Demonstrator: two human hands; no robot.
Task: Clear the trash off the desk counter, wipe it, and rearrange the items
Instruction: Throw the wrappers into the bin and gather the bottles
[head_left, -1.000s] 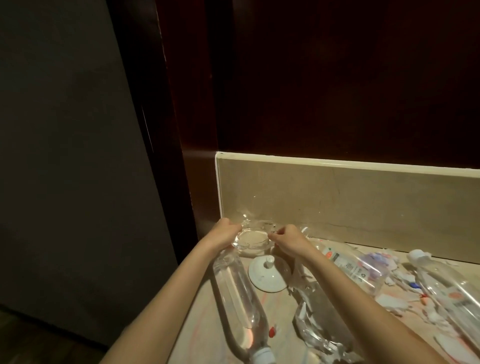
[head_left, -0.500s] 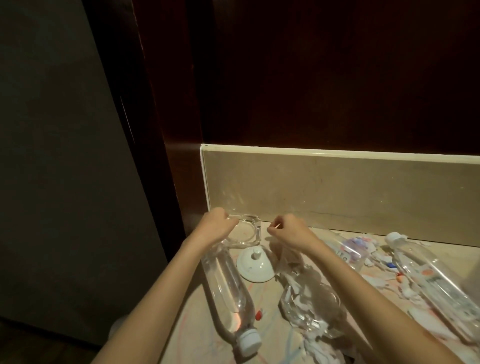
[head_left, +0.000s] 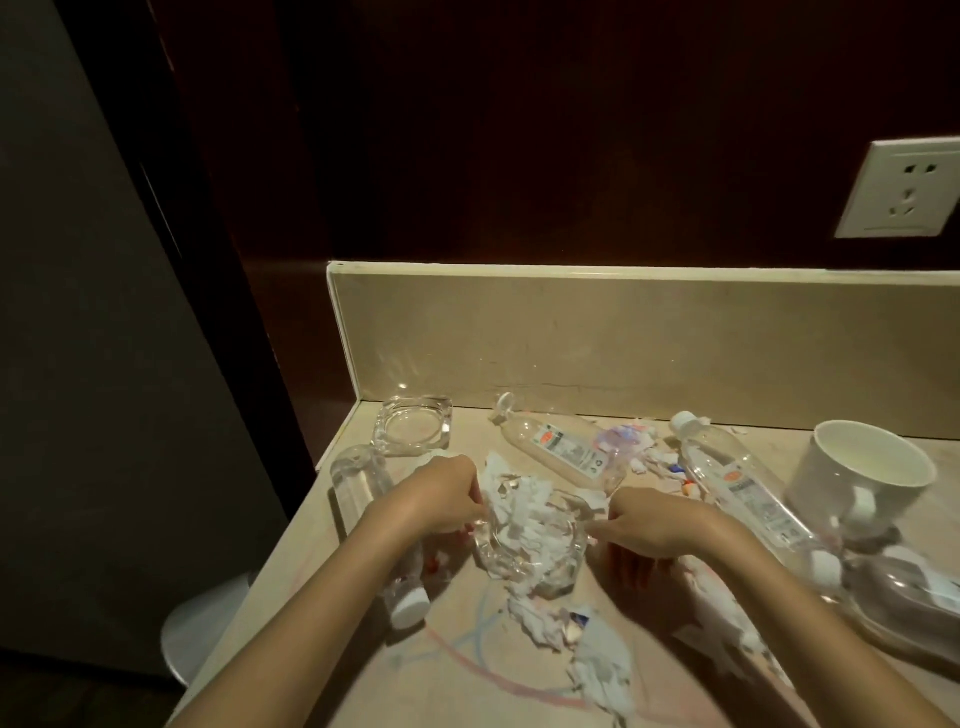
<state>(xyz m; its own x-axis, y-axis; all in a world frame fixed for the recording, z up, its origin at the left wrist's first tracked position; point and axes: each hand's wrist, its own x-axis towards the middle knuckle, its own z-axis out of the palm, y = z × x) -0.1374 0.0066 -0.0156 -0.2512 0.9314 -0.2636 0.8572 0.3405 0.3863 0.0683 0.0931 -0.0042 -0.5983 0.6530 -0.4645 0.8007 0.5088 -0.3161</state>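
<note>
A round glass ashtray (head_left: 530, 551) stuffed with torn white paper sits on the beige counter (head_left: 467, 675). My left hand (head_left: 441, 499) grips its left rim and my right hand (head_left: 649, 530) grips its right rim. A square, empty glass ashtray (head_left: 413, 431) rests in the back left corner, apart from both hands. Three clear plastic bottles lie on their sides: one (head_left: 363, 499) under my left forearm, one (head_left: 561, 452) behind the round ashtray, one (head_left: 737, 488) to the right. Torn paper scraps (head_left: 597, 660) litter the counter.
A white mug (head_left: 862, 467) stands at the right with clear crumpled plastic (head_left: 909, 597) in front of it. Red and blue scribbles mark the counter surface. A wall socket (head_left: 904, 189) is on the dark panel above the backsplash. A white stool (head_left: 208, 629) is below the counter's left edge.
Both hands let go of the square ashtray, now left in the back corner, and moved nearer to take hold of the paper-filled round ashtray. The white lid is no longer visible.
</note>
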